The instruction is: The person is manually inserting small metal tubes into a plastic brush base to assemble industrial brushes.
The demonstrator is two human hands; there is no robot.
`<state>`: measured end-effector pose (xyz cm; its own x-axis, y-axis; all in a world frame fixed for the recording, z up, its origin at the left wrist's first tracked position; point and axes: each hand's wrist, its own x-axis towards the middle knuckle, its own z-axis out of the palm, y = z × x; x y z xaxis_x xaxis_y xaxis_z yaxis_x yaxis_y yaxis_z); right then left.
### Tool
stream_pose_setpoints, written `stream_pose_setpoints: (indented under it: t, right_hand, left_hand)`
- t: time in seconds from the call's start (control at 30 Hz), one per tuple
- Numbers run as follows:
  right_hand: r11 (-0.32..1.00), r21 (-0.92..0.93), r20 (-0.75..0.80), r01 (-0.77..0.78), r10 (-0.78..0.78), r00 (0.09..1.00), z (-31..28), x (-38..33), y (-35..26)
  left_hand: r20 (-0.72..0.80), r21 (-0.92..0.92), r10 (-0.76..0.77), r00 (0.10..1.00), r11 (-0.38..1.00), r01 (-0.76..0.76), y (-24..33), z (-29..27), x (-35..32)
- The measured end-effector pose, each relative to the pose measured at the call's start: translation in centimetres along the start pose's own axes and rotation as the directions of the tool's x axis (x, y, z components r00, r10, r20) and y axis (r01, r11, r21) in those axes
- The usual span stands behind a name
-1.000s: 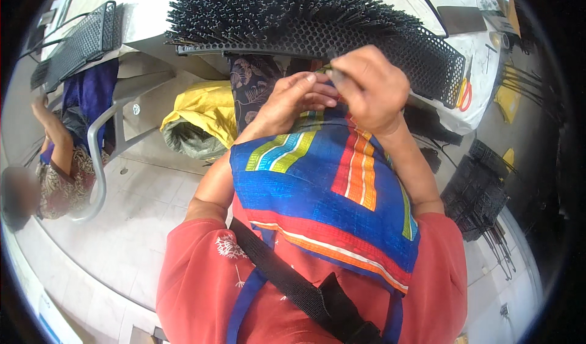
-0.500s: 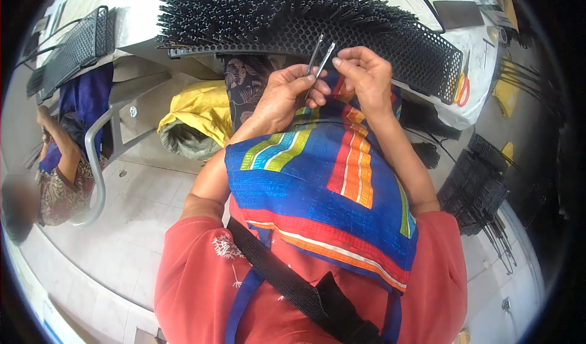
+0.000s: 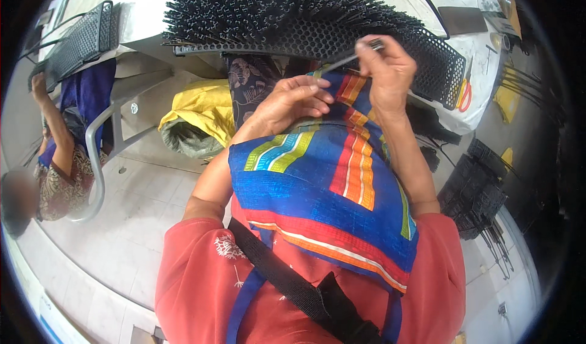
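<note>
Evidently the right hand (image 3: pixel 387 66) pinches a thin dark strip (image 3: pixel 342 63), slightly blurred, at one o'clock — its lower end slants toward eight o'clock, near the left hand (image 3: pixel 294 102), which is loosely curled with fingers parted. At twelve o'clock, a perforated black tray (image 3: pixel 439 69) bears densely bunched black pieces (image 3: pixel 244 14); scissors (image 3: pixel 469 95) lie at two.

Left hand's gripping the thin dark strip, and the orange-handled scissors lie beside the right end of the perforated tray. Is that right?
Not quite: the right hand grips the thin dark strip, as the head view shows. The orange-handled scissors do lie beside the right end of the perforated tray.
</note>
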<state>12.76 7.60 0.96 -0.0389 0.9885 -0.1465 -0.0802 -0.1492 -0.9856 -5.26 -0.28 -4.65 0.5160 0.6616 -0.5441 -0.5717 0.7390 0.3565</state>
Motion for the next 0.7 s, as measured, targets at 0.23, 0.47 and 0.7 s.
stream_pose_setpoints:
  t: [0.23,0.47,0.7]
  right_hand:
    - [0.925,-0.085,-0.100,0.371,-0.379,0.920,1.3,2.7,-0.6]
    - [0.830,-0.222,-0.022,0.511,-0.528,0.849,1.3,3.4,-0.1]
    - [0.862,-0.219,-0.065,0.458,-0.481,0.874,1.9,3.4,-0.7]
  left_hand:
    - [-0.069,0.015,-0.033,0.997,0.999,0.034,-0.8,-1.3,0.7]
    - [-0.162,0.008,-0.001,0.987,1.000,0.003,-1.1,-2.0,1.0]
    - [-0.167,-0.017,0.018,0.986,1.000,-0.021,-1.4,-2.7,1.1]
